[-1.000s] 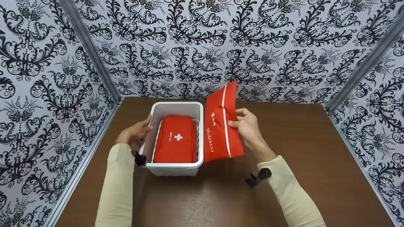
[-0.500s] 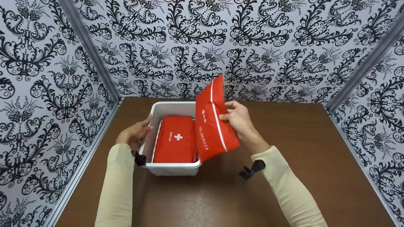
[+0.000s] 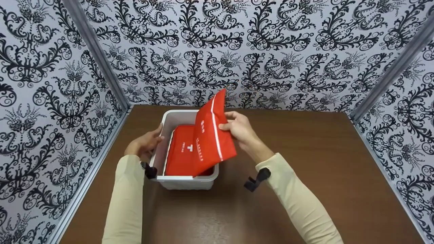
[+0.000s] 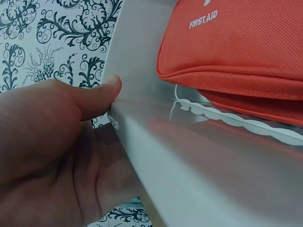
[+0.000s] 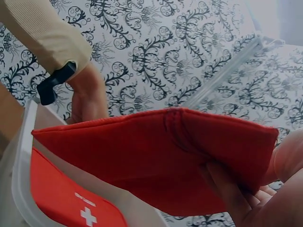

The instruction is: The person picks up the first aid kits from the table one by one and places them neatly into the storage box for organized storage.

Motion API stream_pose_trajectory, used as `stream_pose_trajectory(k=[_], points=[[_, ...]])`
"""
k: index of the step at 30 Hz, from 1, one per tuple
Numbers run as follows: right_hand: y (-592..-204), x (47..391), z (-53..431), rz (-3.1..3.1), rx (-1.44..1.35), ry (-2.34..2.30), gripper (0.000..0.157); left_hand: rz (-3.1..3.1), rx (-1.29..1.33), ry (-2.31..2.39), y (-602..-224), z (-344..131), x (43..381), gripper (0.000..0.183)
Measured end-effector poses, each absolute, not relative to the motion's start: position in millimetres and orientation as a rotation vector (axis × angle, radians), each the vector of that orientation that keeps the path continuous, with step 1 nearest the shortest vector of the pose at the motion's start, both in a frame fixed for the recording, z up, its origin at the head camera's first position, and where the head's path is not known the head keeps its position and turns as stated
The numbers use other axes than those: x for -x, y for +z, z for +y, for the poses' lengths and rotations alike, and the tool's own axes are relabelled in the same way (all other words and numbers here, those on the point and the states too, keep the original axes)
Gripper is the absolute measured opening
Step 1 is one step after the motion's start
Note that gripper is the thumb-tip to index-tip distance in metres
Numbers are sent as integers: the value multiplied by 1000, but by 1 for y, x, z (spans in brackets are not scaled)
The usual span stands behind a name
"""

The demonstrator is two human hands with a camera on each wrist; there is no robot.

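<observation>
A white plastic bin (image 3: 186, 183) stands on the table, and my left hand (image 3: 144, 142) grips its left wall, thumb at the rim. Inside lies a red first aid pouch (image 3: 179, 157) with a white cross, partly covered in the head view. My right hand (image 3: 239, 130) pinches a flat red fabric pouch (image 3: 212, 135) with a white stripe and small white print by its right edge. This flat pouch is tilted over the bin's right half, its lower corner right at the front rim. In the right wrist view the fingers (image 5: 227, 189) press against its underside.
The brown wooden table (image 3: 305, 162) extends right of and in front of the bin. Patterned wall panels (image 3: 237, 51) with grey metal posts (image 3: 98, 54) enclose it at the back and sides. Scalloped white edging (image 4: 236, 120) shows beneath the first aid pouch.
My right hand has carried the flat red pouch leftward, from beside the bin to over it, so it now covers part of the first aid pouch. My left hand has stayed on the bin.
</observation>
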State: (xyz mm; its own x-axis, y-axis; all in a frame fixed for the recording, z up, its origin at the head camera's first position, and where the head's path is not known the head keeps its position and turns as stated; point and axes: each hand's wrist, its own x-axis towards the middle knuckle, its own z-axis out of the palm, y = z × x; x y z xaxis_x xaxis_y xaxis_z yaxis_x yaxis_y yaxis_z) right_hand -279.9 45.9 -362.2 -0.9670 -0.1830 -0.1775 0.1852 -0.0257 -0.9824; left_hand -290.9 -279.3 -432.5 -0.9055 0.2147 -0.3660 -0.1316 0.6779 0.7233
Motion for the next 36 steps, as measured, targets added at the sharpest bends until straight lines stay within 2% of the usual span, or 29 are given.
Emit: stream_pose_trajectory(k=[21,36], points=[[-410,280,-19,1808,4,-2202,39,2465,-59,1115,-432,-282,291,66],[-440,287,-30,1690,-70,-2308,41,2474,-80,1084,-432,-281,291,66]])
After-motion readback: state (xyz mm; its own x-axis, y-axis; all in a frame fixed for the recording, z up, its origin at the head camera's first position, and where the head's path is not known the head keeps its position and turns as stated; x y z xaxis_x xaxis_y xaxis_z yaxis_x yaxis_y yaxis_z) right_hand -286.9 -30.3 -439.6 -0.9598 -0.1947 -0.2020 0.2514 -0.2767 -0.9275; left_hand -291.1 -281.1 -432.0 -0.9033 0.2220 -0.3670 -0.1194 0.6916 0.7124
